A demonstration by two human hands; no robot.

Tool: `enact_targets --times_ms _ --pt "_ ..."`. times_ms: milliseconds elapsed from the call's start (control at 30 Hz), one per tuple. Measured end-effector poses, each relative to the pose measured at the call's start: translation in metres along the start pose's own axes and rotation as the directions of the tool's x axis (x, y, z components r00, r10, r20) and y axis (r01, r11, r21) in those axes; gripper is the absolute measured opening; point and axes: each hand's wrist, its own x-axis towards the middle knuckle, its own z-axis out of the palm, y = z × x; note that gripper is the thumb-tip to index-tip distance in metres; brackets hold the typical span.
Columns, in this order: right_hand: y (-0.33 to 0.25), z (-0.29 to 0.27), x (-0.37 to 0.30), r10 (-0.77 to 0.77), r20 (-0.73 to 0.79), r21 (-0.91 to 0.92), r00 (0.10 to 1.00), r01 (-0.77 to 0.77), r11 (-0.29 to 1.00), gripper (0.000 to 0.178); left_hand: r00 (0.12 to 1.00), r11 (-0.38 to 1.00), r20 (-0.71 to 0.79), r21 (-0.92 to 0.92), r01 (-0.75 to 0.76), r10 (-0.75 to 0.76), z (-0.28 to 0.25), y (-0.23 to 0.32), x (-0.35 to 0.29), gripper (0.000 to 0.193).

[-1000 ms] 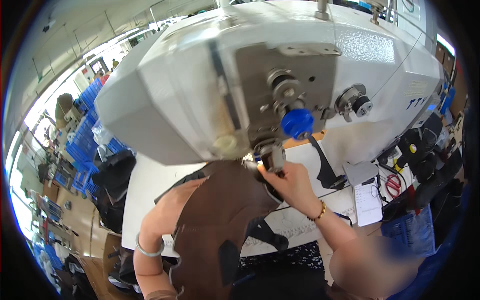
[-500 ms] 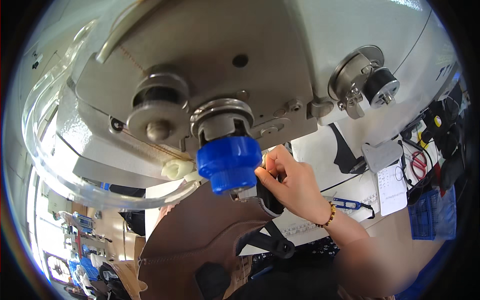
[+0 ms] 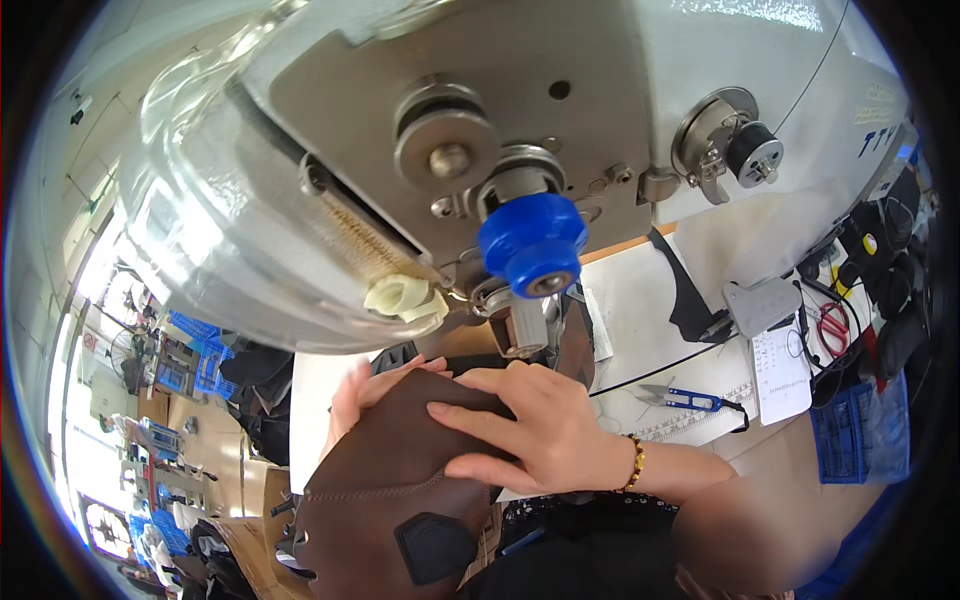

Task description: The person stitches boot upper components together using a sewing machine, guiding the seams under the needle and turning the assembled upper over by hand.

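Note:
A brown leather piece point(image 3: 390, 455) with a stitched seam and a black patch point(image 3: 437, 547) lies below the needle area of a sewing machine point(image 3: 560, 60). On its upper right, my right hand point(image 3: 545, 425) rests with fingers spread and thumb apart, just under the metal presser parts point(image 3: 525, 330). At the far left edge of the leather is my left hand point(image 3: 375, 390), fingers stretched out, its lower part hidden behind the leather. A blue knob point(image 3: 535, 245) sits on the machine head above both hands.
To the right on the white table lie blue-handled thread snips point(image 3: 690, 402), a clear ruler point(image 3: 665, 425), a black cut piece point(image 3: 685, 300), a written sheet point(image 3: 782, 375) and red-handled scissors point(image 3: 833, 330). A blue crate point(image 3: 848, 435) stands beyond the table. A clear guard point(image 3: 240, 270) curves at left.
My right hand has left the spot beside the blue knob and come down onto the leather. My left hand shows more now. The leather has shifted, and the head view has moved.

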Motion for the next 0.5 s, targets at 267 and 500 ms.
enact_targets --times_ms 267,500 --pt "0.042 -0.024 -0.006 0.412 -0.149 0.021 0.899 -0.413 0.910 0.015 0.498 0.746 0.865 0.297 -0.596 0.054 -0.034 0.022 0.061 0.032" --pt "0.044 -0.029 -0.004 0.411 0.123 0.003 0.903 -0.414 0.910 0.020 0.693 0.735 0.721 0.476 -0.482 -0.012 -0.023 0.031 0.051 0.028"
